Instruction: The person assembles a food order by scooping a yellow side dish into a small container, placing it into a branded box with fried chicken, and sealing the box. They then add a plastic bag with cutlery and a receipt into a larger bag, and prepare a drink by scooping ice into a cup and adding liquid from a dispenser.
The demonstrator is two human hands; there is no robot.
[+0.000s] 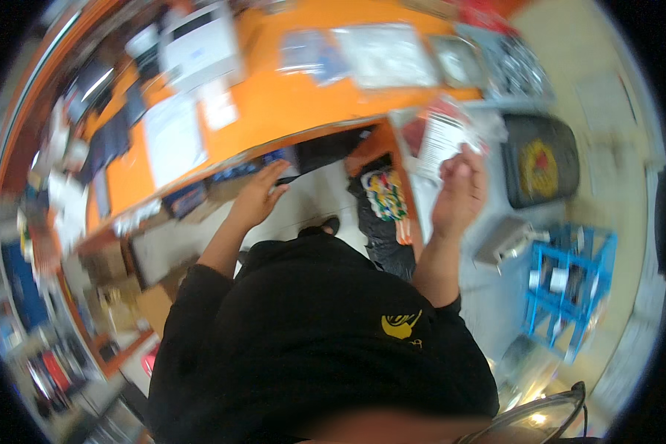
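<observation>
My right hand (pixel 459 191) pinches the lower edge of a clear plastic packet (pixel 443 139). The packet bears a white label with printed writing, and something red shows inside it. Motion blur hides the finer detail of its contents. My left hand (pixel 261 191) holds nothing; its fingers are apart, just in front of the orange desk's front edge. Across the orange desk (pixel 261 111) lie a large clear plastic bag (pixel 386 55), a smaller bluish plastic packet (pixel 313 55) and a white sheet (pixel 175 139).
A white printer-like machine (pixel 202 50) stands at the desk's back left. To the right are a grey tray (pixel 510 66) of bagged items, a dark chair back or case (pixel 541 161) and a blue plastic rack (pixel 569 288). A black bag (pixel 388 250) with colourful items sits below.
</observation>
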